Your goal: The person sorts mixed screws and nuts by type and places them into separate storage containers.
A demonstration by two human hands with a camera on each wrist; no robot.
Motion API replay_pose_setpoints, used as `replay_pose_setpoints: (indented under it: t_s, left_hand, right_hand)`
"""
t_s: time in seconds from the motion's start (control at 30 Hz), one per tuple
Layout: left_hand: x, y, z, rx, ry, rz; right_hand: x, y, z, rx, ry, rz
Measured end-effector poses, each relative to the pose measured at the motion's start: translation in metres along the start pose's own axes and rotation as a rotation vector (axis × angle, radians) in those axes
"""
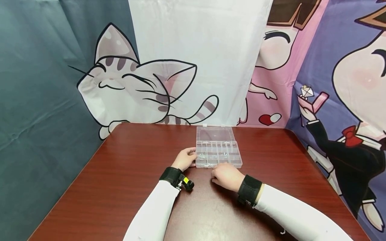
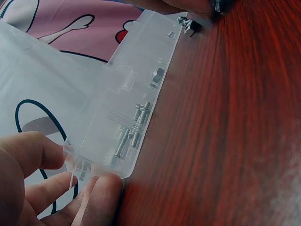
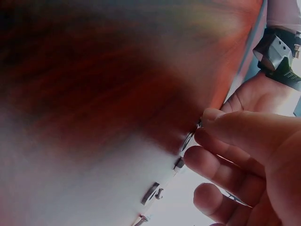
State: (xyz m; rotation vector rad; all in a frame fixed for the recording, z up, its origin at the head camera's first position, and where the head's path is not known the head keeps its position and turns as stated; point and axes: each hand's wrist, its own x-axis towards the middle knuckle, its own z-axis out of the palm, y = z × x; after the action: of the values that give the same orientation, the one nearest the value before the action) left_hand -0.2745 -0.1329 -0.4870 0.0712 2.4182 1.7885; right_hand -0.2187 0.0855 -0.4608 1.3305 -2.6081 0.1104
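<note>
A clear plastic compartment box [image 1: 218, 165] lies on the table, its lid [image 1: 214, 135] laid open toward the back. My left hand [image 1: 184, 158] grips the box's left end, with the thumb [image 2: 42, 153] and fingers around the corner in the left wrist view. Through the plastic show several metal screws [image 2: 124, 141] and a nut [image 2: 157, 74]. At the box's front edge my right hand [image 1: 227, 176] has its fingers bent. In the right wrist view its thumb and forefinger pinch a small dark piece, too hidden to identify. A washer-like ring [image 3: 150, 193] shows beside those fingers.
The brown table [image 1: 135, 150] spreads around the box. Behind it hangs a printed cloth [image 1: 193, 33] with a cartoon cat and figures. A black strap with a small camera [image 1: 187, 184] sits on the left wrist, another strap [image 1: 250, 189] on the right.
</note>
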Motion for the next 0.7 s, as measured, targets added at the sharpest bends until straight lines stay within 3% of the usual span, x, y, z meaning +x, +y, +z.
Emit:
replay_pose_setpoints:
  t_s: [0.43,0.7]
  left_hand:
    - [0.000,-0.001,0.002,-0.012,0.012,-0.007]
    - [0.001,0.000,0.001,-0.008,0.007,-0.002]
  right_hand:
    - [0.004,-0.002,-0.003,-0.045,0.044,-0.073]
    - [0.005,0.010,-0.011,0.033,0.017,0.007]
